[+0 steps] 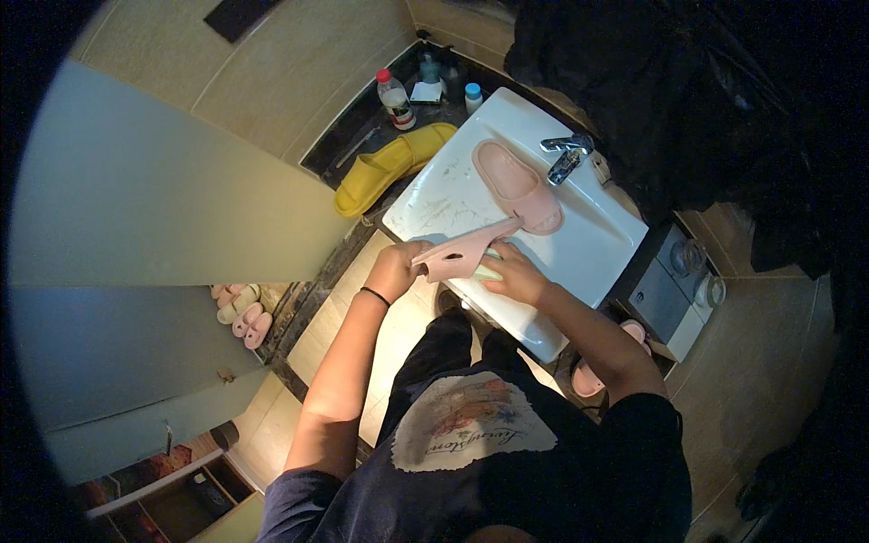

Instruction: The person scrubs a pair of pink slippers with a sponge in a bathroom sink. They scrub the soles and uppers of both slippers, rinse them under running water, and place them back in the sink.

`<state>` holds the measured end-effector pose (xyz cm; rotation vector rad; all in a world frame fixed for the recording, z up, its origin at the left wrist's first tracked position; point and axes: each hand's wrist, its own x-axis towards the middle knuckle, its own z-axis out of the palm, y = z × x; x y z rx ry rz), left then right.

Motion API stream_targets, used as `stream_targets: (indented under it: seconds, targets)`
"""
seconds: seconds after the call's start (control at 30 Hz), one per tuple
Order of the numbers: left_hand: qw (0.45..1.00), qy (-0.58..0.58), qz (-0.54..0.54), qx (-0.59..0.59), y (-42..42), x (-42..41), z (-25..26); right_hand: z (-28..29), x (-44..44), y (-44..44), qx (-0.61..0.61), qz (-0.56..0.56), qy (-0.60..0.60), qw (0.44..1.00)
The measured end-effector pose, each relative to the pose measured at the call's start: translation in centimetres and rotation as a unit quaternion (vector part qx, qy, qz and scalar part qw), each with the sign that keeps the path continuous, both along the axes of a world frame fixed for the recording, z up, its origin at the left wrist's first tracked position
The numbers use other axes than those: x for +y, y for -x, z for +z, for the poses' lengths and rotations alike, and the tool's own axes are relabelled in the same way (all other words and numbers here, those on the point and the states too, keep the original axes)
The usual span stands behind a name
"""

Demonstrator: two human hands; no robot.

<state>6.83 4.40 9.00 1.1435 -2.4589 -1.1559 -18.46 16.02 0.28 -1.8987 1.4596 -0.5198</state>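
My left hand (396, 270) grips one end of a pink slide sandal (461, 254), which is tipped on its side above the near edge of a white sink (434, 197). Against the sandal's strap side, my right hand (517, 277) holds a pale green sponge or cloth (487, 266), partly covered by the fingers. A second pink slide sandal (510, 178) lies sole-down in the sink, its strap end toward me. Dark smudges mark the basin to its left. The chrome faucet (567, 157) stands at the back of the sink.
Yellow slides (390, 170) rest on the dark counter left of the sink, near a red-capped bottle (396, 100) and a blue-capped bottle (473, 98). Pink slippers (589, 377) sit at the right. Dark fabric (652, 102) hangs behind the faucet. A frosted panel (156, 183) stands at left.
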Motion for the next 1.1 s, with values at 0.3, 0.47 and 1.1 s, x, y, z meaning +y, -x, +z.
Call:
stream_targets:
  seconds: [0.3,0.47,1.1]
  targets:
    - [0.998,-0.035,0.047,0.0,-0.2,-0.3,-0.5,-0.9,1.4,1.8,0.004,-0.068,-0.037,0.997]
    - [0.97,-0.095,0.207,0.083,-2.9,1.8,-3.4,-1.1,2.8,3.8,0.081,-0.16,-0.045,0.983]
    - [0.992,0.115,0.005,-0.052,0.8,2.1,1.0,-1.7,-1.8,-1.6,0.061,-0.058,0.036,0.996]
